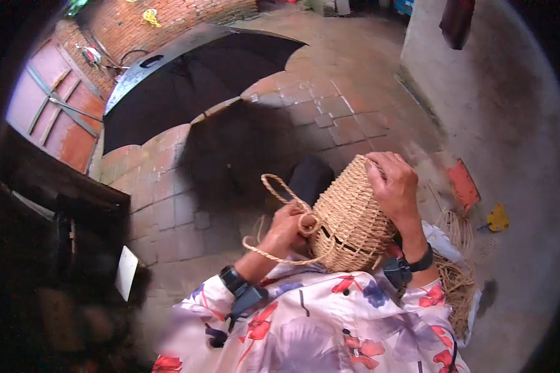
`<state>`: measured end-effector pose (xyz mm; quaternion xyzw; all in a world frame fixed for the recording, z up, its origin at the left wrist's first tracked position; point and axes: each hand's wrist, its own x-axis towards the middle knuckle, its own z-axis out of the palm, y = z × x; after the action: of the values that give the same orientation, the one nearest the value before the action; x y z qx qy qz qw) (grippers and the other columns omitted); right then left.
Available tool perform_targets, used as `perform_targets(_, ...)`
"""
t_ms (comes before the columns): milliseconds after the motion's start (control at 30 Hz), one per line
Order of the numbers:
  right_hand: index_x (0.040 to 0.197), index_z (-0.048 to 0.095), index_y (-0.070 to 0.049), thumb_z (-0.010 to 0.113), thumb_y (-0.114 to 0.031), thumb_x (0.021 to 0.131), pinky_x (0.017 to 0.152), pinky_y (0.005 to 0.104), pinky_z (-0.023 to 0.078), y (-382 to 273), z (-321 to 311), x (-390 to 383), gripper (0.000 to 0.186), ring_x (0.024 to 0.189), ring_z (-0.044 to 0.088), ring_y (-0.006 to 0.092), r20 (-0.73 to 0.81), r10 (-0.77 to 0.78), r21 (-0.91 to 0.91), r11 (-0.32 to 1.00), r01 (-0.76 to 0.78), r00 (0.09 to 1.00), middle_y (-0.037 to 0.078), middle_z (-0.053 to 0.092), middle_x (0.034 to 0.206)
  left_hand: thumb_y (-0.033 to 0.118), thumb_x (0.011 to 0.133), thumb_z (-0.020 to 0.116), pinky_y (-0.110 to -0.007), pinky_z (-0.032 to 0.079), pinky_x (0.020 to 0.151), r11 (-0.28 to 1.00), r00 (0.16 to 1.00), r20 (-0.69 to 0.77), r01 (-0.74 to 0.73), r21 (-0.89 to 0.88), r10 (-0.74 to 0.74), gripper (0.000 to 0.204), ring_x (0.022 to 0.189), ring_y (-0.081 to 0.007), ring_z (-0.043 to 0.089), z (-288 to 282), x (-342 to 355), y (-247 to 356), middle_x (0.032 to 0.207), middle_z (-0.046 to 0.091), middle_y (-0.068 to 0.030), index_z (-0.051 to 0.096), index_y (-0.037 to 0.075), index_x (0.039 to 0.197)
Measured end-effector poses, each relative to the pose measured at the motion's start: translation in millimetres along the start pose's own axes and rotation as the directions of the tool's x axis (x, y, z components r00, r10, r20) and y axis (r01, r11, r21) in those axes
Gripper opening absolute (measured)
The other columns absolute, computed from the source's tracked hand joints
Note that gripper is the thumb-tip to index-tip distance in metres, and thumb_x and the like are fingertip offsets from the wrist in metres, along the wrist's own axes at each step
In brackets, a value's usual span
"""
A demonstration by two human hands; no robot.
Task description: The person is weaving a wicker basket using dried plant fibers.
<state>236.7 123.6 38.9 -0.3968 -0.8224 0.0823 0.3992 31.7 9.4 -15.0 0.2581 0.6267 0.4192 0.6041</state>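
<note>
So the woven basket point(351, 214) sits tilted right in front of the person's body, its lower end up close to the floral shirt point(311, 323), which I'd guess is to keep it from wobbling. The right hand point(393, 183) has its fingers curled over the top end with the thumb down the side, so it's probably doing the steadying. The left hand point(285, 227) has its fingers bunched in tight on a twisted cord point(279, 256) beside the basket's left side, loops flopping out above and below; a short grip like that likely gives better control. A pile of loose strands point(457, 292) lies just past the right forearm, handy to reach I reckon. The open black umbrella point(199, 81) is off on the paving point(186, 211), well apart, maybe parked there to stay out of the way. As for brands, labels or writing, I can't make out any.
</note>
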Motion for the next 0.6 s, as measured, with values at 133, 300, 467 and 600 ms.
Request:
perform_targets(133,0.094,0.065,-0.002,0.061,-0.009,0.083,0.076,0.0418,0.049,1.1,-2.5,-2.4,0.014,0.085,0.062,0.0331,-0.024,-0.024,-0.003,1.000,0.024,0.999,0.014,0.066,0.090,0.027,0.082,0.065,-0.029,0.047,0.051,0.972,0.994,-0.019,-0.103,0.211,0.109,0.024,0.066,-0.0138,0.060,8.7,5.9,-9.7,0.077,0.062,-0.0042,0.063,0.006,0.094)
perform_targets(300,0.095,0.064,-0.001,0.061,-0.009,0.083,0.075,0.0419,0.049,-1.8,-5.1,-1.3,0.015,0.083,0.061,0.0333,-0.015,-0.039,-0.025,0.999,0.038,0.999,0.014,0.065,0.089,0.032,0.077,0.061,-0.045,0.052,0.075,0.696,0.912,0.000,-0.312,0.647,0.409,0.035,0.084,-0.0388,0.067,14.9,12.5,-17.6,0.090,0.068,-0.0221,0.071,0.007,0.099)
perform_targets(467,0.095,0.064,-0.002,0.062,-0.007,0.081,0.074,0.0420,0.049,-1.8,-3.6,-3.1,0.015,0.083,0.062,0.0331,-0.012,-0.060,-0.045,0.997,0.059,0.998,0.014,0.065,0.089,0.029,0.081,0.062,-0.037,0.052,0.070,0.688,0.930,0.128,-0.343,0.639,0.345,0.038,0.079,-0.0258,0.069,7.4,23.6,-22.8,0.087,0.070,-0.0200,0.068,0.000,0.105)
perform_targets(600,0.093,0.065,-0.003,0.062,-0.008,0.081,0.074,0.0407,0.049,-3.9,-3.4,0.5,0.014,0.083,0.062,0.0332,-0.032,-0.044,0.080,0.996,0.046,0.999,0.014,0.065,0.088,0.020,0.087,0.071,-0.025,0.048,0.062,0.973,0.963,0.241,-0.161,0.164,0.119,0.019,0.074,-0.0080,0.056,-14.7,27.9,-24.8,0.085,0.064,0.0021,0.069,0.002,0.094)
